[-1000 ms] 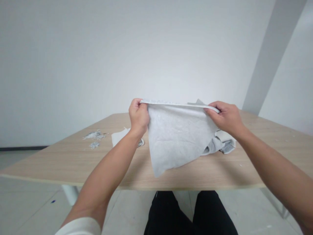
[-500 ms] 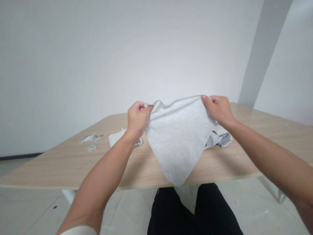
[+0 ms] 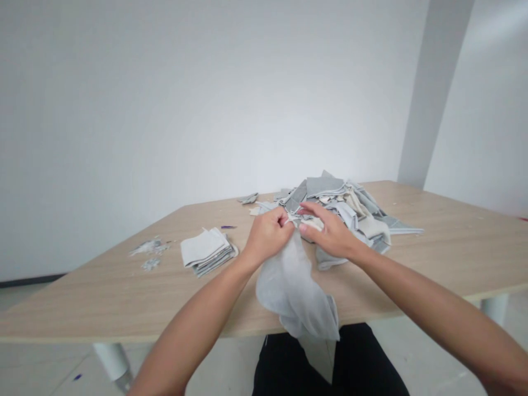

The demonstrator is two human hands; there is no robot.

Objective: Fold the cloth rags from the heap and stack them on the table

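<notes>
1 pale gray cloth (image 3: 297, 291) hangs thin and wavy. The left hand (image 3: 268, 234) pinches its top; the right hand (image 3: 333, 235) has its fingers wide.

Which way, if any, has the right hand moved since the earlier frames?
Yes: right hand has shifted left and lower in view, against the table.

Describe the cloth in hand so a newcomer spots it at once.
Start at the wood-toned table before the pale wall. Over it, the left hand grips a light grey cloth. Unlike the folded stack and the heaped pieces, it hangs loose from that fist.
</notes>
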